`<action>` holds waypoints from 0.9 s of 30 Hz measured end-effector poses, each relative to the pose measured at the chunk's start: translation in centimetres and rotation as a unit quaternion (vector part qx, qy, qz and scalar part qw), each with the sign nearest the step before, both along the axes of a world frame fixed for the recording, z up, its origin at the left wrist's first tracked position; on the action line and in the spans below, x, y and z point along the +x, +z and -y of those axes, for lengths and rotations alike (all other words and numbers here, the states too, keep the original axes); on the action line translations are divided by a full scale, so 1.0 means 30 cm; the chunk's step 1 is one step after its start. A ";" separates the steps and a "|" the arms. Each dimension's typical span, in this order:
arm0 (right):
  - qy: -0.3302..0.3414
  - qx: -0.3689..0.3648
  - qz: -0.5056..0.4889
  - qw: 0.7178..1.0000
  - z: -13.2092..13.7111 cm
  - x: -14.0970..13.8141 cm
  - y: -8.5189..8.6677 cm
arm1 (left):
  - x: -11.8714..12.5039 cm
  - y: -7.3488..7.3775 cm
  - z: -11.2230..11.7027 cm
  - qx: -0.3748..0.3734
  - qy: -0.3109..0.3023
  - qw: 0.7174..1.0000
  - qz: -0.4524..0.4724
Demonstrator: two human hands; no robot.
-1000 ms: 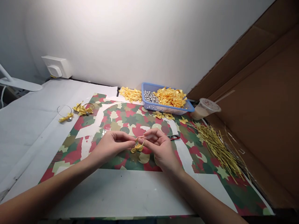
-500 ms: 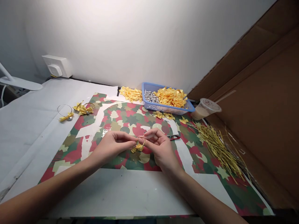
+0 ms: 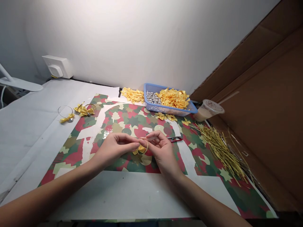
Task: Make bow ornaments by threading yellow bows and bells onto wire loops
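Over the patterned sheet (image 3: 123,121), my left hand (image 3: 115,145) and my right hand (image 3: 163,148) meet fingertip to fingertip. Both pinch a thin gold twist tie (image 3: 147,148) bent into a loop. A small yellow ribbon bow (image 3: 139,150) hangs from it below the fingers. My fingertips hide where the ends of the tie meet. Just behind my right hand lies a small red-and-dark tool (image 3: 176,139), partly covered.
Yellow bows and silver bells (image 3: 153,98) fill a blue basket (image 3: 170,110) by the wall. More bows (image 3: 133,95) lie beside it. Bows on wire loops (image 3: 67,119) rest at left. At right are a drink cup (image 3: 209,111) and a bundle of gold ties (image 3: 222,151).
The gold loop has turned and now shows rounder and lower beneath my right fingers. Both hands have stayed almost in place.
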State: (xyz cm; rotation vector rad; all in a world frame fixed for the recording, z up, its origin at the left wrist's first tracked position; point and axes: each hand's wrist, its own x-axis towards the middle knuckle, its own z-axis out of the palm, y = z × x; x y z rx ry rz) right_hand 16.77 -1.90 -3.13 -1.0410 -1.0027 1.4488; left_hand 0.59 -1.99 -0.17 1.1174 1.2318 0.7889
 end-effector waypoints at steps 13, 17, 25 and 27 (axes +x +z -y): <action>0.045 0.011 -0.029 0.999 -0.006 0.003 -0.001 | 0.003 -0.001 -0.005 -0.005 0.026 1.000 -0.016; 0.049 -0.002 -0.042 0.998 -0.008 0.004 -0.005 | 0.001 -0.002 -0.006 -0.006 0.023 1.000 -0.002; 0.045 -0.021 -0.048 0.998 -0.007 0.006 -0.001 | 0.001 -0.003 -0.001 -0.002 0.010 1.000 -0.002; 0.043 -0.023 -0.046 0.998 -0.009 0.006 0.000 | 0.000 -0.006 -0.001 0.004 0.000 1.000 -0.005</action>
